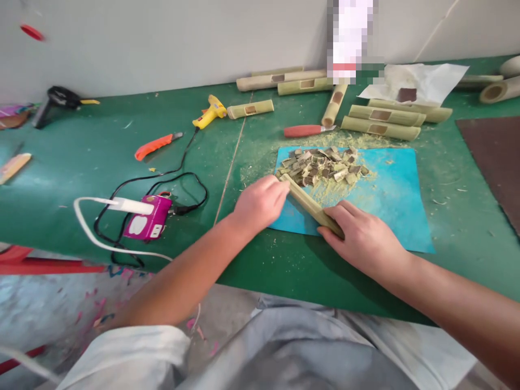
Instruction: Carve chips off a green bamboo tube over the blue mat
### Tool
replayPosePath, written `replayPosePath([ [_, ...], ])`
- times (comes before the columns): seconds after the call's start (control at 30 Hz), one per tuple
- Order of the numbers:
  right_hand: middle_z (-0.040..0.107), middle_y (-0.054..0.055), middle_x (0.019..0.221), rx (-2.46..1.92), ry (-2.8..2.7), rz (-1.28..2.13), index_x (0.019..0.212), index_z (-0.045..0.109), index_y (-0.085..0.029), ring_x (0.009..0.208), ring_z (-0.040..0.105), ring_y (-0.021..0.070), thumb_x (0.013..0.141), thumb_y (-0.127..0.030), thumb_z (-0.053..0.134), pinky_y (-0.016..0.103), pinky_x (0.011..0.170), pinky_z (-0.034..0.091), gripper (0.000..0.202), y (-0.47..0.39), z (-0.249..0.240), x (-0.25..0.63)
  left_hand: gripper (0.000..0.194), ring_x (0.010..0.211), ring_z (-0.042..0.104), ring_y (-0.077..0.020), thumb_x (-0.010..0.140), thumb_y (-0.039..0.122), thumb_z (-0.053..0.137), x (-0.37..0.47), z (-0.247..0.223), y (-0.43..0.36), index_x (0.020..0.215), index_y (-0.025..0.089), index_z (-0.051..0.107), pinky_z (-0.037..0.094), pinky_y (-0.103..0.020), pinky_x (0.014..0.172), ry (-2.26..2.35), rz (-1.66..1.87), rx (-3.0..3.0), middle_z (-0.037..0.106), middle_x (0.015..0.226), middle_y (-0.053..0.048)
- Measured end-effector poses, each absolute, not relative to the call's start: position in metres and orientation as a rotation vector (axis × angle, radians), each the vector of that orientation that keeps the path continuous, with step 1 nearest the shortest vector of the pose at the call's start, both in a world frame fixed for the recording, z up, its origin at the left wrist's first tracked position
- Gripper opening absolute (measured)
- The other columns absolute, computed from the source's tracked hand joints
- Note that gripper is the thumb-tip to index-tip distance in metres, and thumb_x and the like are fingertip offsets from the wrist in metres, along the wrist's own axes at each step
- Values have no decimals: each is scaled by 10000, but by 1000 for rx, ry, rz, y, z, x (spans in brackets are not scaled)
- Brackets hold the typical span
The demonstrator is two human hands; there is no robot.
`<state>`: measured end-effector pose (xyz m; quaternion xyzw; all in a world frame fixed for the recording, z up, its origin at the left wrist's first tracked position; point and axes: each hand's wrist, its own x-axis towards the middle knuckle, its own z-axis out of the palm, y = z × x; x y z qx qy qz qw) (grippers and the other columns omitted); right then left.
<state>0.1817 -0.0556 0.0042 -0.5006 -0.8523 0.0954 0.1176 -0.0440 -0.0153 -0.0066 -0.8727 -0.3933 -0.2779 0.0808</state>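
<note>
A split-looking bamboo piece (306,201) lies slantwise over the near-left part of a blue sheet (402,200). My right hand (361,235) is wrapped round its near end, thumb on the near side. At its far end my left hand (262,201) is closed, fingers curled against the bamboo; whether it grips the bamboo or something small is hidden. Just beyond the bamboo, a heap of small bamboo chips (320,165) and pale shavings covers the back left of the sheet.
Behind the sheet lie a red-handled knife (303,130) and several bamboo tubes with cut openings (382,129). Leftward are a yellow glue gun (210,112), an orange cutter (154,147), a purple power adapter (148,218) with cables, and a black tool (60,99). A brown sheet (495,157) lies right.
</note>
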Motion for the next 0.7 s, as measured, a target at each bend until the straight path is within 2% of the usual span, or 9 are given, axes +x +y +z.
replayPosePath([
  [0.2,605,41,848,-1444,-2498,269,908,609,-171,658,563,153,896,-291,551,278,550,340,134,-55,3,182,238,730,634,-140,999,209,461,-38,-9,-20,1053,112,671,529,-241,677,-1021,-806,-2801,664,788,-59],
  [0.33,612,40,851,-1436,-2473,273,926,614,-164,662,574,152,894,-296,565,274,561,358,144,-55,3,183,237,728,639,-151,991,181,467,-40,-10,-16,970,93,685,534,-259,676,-1190,-876,-2632,666,778,-75],
  [0.5,594,35,824,-1428,-2492,255,879,602,-161,623,551,145,891,-293,571,281,542,346,136,-55,3,183,237,726,640,-139,996,216,476,-38,-11,-18,1057,105,677,539,-239,676,-1060,-832,-2829,664,779,-56],
  [0.7,617,45,867,-1443,-2466,325,926,602,-175,670,571,150,907,-304,540,276,569,357,144,-54,3,184,232,758,655,-147,993,203,478,-43,-10,-13,1009,95,684,556,-259,709,-1189,-913,-2670,689,837,-82],
])
